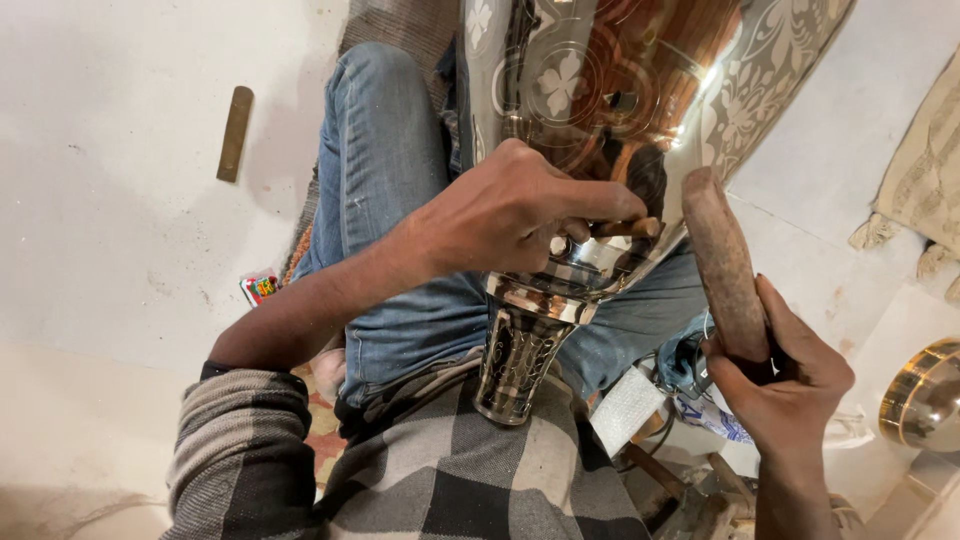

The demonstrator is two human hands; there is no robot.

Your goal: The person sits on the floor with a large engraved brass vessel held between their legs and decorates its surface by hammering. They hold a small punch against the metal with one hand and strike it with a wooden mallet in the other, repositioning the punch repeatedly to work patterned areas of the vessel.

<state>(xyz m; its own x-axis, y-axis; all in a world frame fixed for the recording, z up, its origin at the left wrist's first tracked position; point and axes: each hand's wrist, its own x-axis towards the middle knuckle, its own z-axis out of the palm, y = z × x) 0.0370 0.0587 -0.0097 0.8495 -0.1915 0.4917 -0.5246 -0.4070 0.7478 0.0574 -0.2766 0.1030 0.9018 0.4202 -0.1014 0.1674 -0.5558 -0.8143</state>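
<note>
Clamped the left grip (510,215) on a short chisel (630,228), thumb and fingertips closed round its shank, tip pressed to the polished wall of the engraved metal vessel (610,80) just above its neck. Closed the right grip (785,385) round the lower end of a wooden striker (725,265), held upright and just beside the chisel's head, not touching it.

Best done, judging by the mirror finish, with the tip seated firmly before any blow. Best struck short, light and square on the chisel's head, so as to avoid a skid across the floral pattern. Wise also to brace the heel of the left grip on the metal for steadiness.

Bent the left wrist downward, with the forearm reaching out across the lap. Cocked the right wrist back, with the forearm rising from the lower right.

Laid the vessel across the thighs in blue jeans (385,170), patterned foot (515,360) against a checked shirt (480,470).

Farther out, left a brass-coloured rod (235,133) and a small colourful packet (260,287) on the pale floor (120,250), a fringed cloth (930,170) and a brass-rimmed dish (925,395) at the right.
</note>
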